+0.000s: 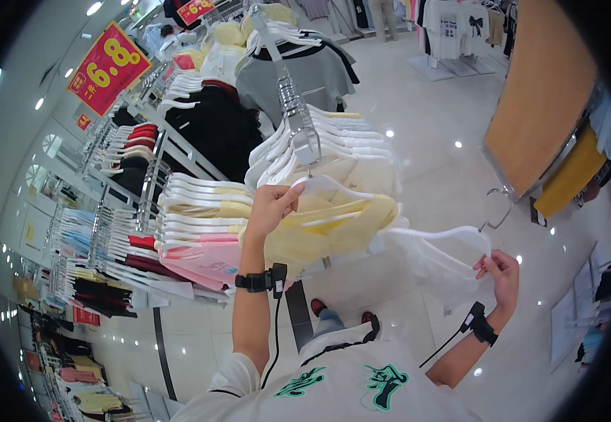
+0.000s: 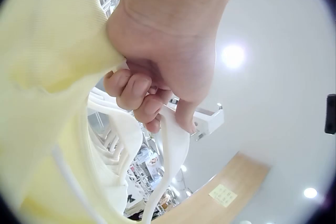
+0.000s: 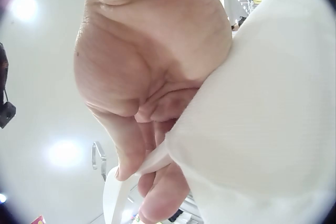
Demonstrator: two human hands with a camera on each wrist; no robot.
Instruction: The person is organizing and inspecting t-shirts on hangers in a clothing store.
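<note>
My left hand pinches the shoulder of a white hanger bearing a pale yellow garment, at the front end of a metal display arm. The same hand shows in the left wrist view, thumb and fingers on the hanger. Off to the right, my right hand holds the end of another white hanger with a sheer white garment; its hook points away from me. In the right wrist view the hand pinches that hanger beside white cloth.
Hangers with yellow and pink clothes fill a rack to the left. Behind hang black and grey tops. A red price sign is at upper left, a wooden panel at right.
</note>
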